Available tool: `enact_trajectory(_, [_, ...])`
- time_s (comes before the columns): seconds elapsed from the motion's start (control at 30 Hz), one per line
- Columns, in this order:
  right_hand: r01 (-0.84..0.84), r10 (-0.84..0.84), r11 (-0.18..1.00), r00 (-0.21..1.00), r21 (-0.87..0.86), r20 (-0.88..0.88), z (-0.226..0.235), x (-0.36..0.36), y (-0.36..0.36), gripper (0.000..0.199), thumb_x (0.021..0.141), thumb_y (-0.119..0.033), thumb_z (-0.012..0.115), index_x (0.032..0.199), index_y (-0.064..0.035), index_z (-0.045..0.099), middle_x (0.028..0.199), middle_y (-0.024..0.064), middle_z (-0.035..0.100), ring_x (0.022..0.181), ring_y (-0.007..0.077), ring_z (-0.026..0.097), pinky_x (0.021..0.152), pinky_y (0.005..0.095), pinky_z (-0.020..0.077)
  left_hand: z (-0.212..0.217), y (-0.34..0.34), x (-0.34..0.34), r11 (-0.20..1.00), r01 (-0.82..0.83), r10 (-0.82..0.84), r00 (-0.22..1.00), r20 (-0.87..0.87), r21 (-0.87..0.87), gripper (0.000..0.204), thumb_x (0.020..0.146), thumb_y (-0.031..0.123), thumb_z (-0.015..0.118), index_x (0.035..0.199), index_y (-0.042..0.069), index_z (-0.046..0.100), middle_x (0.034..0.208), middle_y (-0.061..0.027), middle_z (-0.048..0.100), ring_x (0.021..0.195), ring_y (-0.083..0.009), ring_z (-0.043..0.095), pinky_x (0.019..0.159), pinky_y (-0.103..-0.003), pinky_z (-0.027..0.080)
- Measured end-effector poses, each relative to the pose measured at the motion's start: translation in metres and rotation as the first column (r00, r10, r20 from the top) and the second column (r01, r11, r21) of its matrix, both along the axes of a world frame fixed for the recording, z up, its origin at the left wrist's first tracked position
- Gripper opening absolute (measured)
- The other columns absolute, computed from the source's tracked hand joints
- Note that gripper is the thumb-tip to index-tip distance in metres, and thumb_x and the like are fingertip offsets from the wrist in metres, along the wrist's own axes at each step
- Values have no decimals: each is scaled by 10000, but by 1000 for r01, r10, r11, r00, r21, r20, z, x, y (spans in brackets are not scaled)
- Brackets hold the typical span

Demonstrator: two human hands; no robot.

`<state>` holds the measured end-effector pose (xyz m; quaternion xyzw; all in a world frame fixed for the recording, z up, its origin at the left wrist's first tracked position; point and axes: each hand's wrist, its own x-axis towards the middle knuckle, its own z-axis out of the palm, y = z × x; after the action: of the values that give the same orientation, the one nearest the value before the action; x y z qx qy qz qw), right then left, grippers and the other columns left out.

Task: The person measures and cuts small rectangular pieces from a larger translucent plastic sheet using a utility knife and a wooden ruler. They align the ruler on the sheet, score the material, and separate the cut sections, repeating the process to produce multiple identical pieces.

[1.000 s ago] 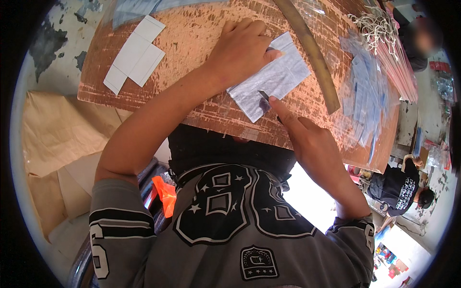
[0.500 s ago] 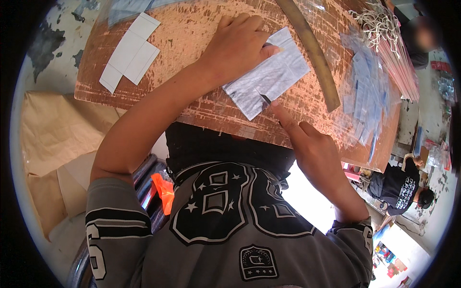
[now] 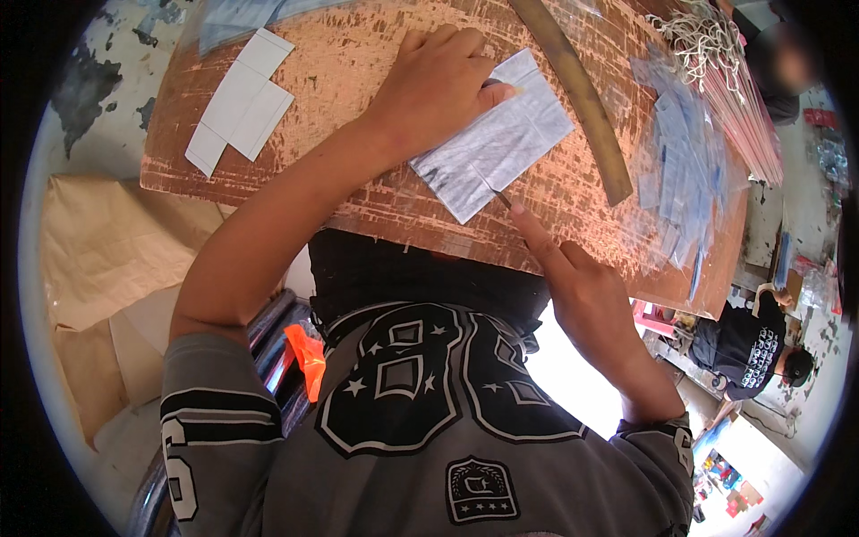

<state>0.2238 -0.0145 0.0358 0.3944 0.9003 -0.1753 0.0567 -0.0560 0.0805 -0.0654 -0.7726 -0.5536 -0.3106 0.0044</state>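
Observation:
A greyish, see-through stack of plastic sheets (image 3: 501,125) lies slantwise on the worn wooden table. My left hand (image 3: 443,76) presses on its far left part, fingers curled and thumb lying over the sheets. Something dark peeks out by that thumb, mostly hidden under the hand. In my right hand (image 3: 582,273) is a thin dark-bladed knife (image 3: 503,199), index finger stretched along it. Its tip touches the sheets near their near right edge, where a short pale line runs. The knife's handle is hidden in my palm.
A curved brown strip (image 3: 586,103) lies right of the sheets. Cut white card (image 3: 240,103) rests at left. Blue-tinted plastic pieces (image 3: 680,170) and pink rods with white strings (image 3: 738,107) cover the table's right side. A person (image 3: 747,345) is farther right.
My right hand has drawn the knife slightly toward me and to the right, and the blade shows narrower. My left hand stays on the sheets.

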Motion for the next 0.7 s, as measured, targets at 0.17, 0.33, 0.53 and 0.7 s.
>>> enact_trajectory(0.17, [-2,3,1000,999,12,-53,-7,9,-4,835,912,67,619,1675,-239,470,793,148,611,662,345,681,604,494,560,2,1,0,1000,-10,10,1000,-9,-13,426,1040,445,671,1035,32,774,1092,-105,617,1136,-288,594,1019,-473,378])
enact_trajectory(0.33, [17,-17,1000,1000,-19,-22,-3,9,-2,790,946,47,624,1664,-252,486,823,153,644,694,348,699,639,481,571,3,1,-1,1000,-3,2,1000,-11,-30,426,1043,445,671,1019,27,749,1075,-111,598,1115,-309,590,1029,-481,377])
enact_trajectory(0.53, [128,-137,989,984,-80,-114,17,1,6,712,1007,5,651,1645,-280,510,921,173,707,767,355,730,705,467,582,-1,2,-3,1000,10,-10,1000,-1,22,424,1047,435,667,1006,20,744,1073,-119,598,1111,-314,590,1029,-484,380])
enact_trajectory(0.7, [95,-112,992,969,-86,-221,-14,-15,16,701,1016,3,645,1645,-276,508,980,191,723,854,372,748,763,485,591,7,1,0,996,-6,6,1000,-2,-83,437,1051,446,649,1024,33,792,1131,-108,639,1166,-292,591,1058,-483,380])
